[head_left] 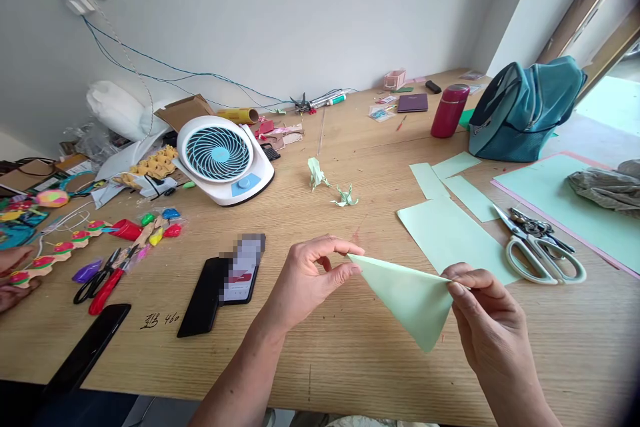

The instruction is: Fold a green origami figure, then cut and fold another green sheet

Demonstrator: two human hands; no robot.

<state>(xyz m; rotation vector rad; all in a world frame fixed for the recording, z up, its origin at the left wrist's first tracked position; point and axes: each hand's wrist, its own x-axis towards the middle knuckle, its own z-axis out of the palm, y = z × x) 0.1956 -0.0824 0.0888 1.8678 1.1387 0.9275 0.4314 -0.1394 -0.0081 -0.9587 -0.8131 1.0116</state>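
A pale green sheet of paper (407,297), folded into a triangle, is held up over the front of the wooden table. My left hand (313,280) pinches its left corner between thumb and finger. At the other end of the long folded edge, my right hand (483,313) pinches the right corner. The third point hangs down between the hands. Beyond them stand two small folded paper figures, an upright one (316,174) and a flatter one (345,196). A larger green sheet (450,233) and several cut strips (473,197) lie behind my right hand.
White-handled scissors (543,257) and keys lie at right beside stacked paper (565,193). A teal bag (530,110) and red flask (450,111) stand behind. Left are a white fan (220,157), phones (243,273) and another person's hand (15,280) by wooden toys.
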